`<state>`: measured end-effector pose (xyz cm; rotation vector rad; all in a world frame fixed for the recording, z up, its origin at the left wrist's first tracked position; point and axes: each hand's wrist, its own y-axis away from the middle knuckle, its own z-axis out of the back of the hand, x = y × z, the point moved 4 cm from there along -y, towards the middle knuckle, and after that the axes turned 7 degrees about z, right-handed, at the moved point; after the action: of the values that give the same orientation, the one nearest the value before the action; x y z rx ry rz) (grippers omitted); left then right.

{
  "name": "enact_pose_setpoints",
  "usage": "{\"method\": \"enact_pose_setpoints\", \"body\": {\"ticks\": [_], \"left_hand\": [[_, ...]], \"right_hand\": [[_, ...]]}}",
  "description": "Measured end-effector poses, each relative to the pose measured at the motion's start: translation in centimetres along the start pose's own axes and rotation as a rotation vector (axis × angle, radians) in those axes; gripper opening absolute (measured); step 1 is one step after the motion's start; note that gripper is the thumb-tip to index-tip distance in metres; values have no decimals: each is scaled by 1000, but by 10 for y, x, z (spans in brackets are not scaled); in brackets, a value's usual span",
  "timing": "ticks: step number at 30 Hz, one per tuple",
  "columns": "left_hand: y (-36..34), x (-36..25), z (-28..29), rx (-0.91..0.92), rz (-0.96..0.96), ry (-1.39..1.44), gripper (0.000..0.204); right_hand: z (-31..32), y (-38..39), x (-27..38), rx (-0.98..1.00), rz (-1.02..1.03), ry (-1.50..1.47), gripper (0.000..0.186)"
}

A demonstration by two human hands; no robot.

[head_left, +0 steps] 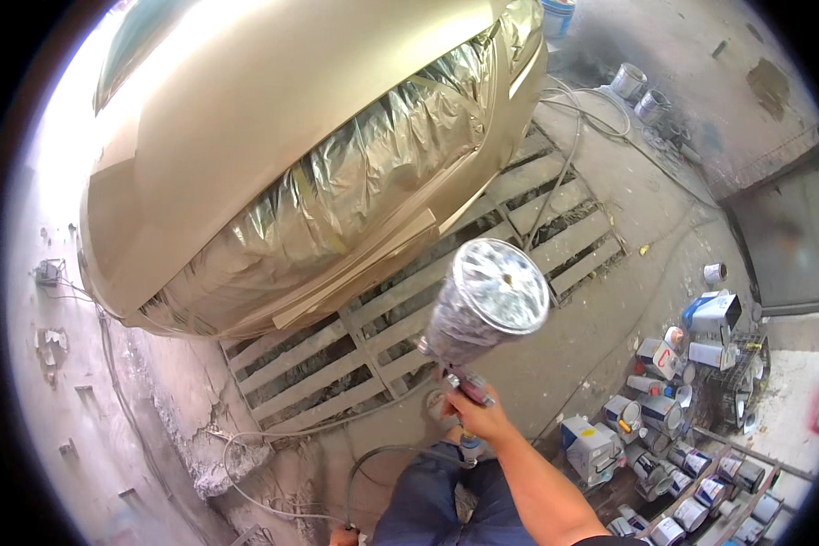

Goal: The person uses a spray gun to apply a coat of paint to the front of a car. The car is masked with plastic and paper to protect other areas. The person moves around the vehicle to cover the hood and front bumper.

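Clutching the spray gun [467,378] before the beige car [246,118], with the right hand's [479,419] fingers wrapped round it; holding the cup [473,314] uppermost, likely for feed. Seemingly clasping the hose [400,448] in the left hand's [344,536] fingers, probably to spare the legs [423,500] any tangle. Spotting film [373,173] across the car's front, presumably as shielding.

The dusty floor [569,337], set with slatted grating [366,353], carries hoses [579,127] and metal cans [628,82].
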<state>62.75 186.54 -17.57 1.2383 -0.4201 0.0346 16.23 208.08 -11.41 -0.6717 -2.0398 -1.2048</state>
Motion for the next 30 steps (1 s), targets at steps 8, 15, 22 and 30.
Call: {"method": "enact_pose_setpoints", "body": {"ticks": [8,15,22,30], "left_hand": [[1,12,-80,-148,-46,414,26],[71,-92,-171,-210,-211,251,37],[106,-99,-230,-126,3,161,47],[124,-23,-312,-76,-33,418,47]], "right_hand": [[37,-68,28,-31,62,-20,11],[148,-94,114,-203,151,333,18],[121,-109,115,-254,114,404,18],[-57,-82,-9,294,32,394,20]]}}
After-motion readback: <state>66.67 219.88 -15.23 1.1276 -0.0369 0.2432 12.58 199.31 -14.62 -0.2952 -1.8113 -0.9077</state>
